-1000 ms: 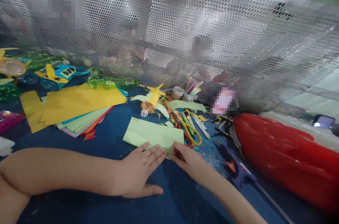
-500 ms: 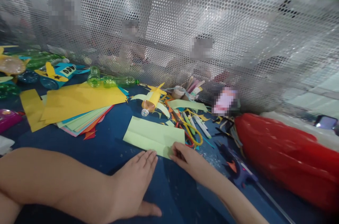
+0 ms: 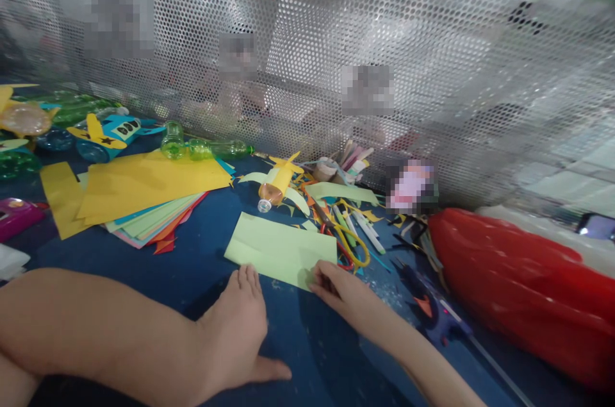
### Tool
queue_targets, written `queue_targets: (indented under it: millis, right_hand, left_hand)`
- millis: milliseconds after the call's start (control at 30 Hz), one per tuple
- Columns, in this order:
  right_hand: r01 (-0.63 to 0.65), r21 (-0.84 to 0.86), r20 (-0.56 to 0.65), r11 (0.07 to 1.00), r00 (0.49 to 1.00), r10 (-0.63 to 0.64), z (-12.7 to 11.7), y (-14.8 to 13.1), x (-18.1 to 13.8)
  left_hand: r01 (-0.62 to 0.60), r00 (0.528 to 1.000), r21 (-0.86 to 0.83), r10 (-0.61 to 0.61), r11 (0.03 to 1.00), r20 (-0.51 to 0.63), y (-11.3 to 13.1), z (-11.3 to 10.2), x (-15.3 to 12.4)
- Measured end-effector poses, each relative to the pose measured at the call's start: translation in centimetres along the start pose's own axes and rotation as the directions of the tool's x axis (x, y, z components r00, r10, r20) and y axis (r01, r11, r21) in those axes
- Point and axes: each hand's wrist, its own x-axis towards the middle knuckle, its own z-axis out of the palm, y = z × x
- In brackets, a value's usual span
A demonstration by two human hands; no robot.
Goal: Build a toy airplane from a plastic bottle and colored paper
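Note:
A folded light-green paper (image 3: pixel 276 247) lies on the blue table (image 3: pixel 202 247) in front of me. My right hand (image 3: pixel 339 291) rests on its near right corner with the fingers curled and pinched against the paper. My left hand (image 3: pixel 235 336) lies flat on the table just left of and below the paper, fingers stretched out together, fingertips at the sheet's near edge, thumb out to the side.
A stack of coloured paper topped with yellow (image 3: pixel 144 189) lies at left. A bottle plane (image 3: pixel 276 182), scissors with yellow handles (image 3: pixel 348 247), pens and scraps sit behind the sheet. A glue gun (image 3: pixel 432 314) and a red plastic bag (image 3: pixel 519 291) are at right. A perforated metal screen (image 3: pixel 336 61) stands behind, with people beyond it.
My left hand has slid off the green paper, back and to the left, and now lies on the bare table. My right hand stays on the paper's corner.

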Motion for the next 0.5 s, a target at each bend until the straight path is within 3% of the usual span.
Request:
queue_targets:
  millis: [167,300,500]
  right_hand:
    - [-0.009,-0.015,0.001,1.0,1.0,0.009,0.0,0.0,0.1]
    - [-0.01,-0.016,0.008,1.0,1.0,0.01,-0.1,-0.2,0.1]
    - [0.002,-0.012,-0.003,1.0,1.0,-0.002,-0.1,-0.2,0.1]
  left_hand:
    - [0.112,0.993,0.053,-0.113,0.992,0.016,-0.2,-0.5,0.3]
    - [0.155,0.988,0.104,-0.152,0.982,-0.035,-0.4,0.3,0.3]
    - [0.218,0.974,-0.014,-0.219,0.976,-0.057,-0.9,0.9,0.6]
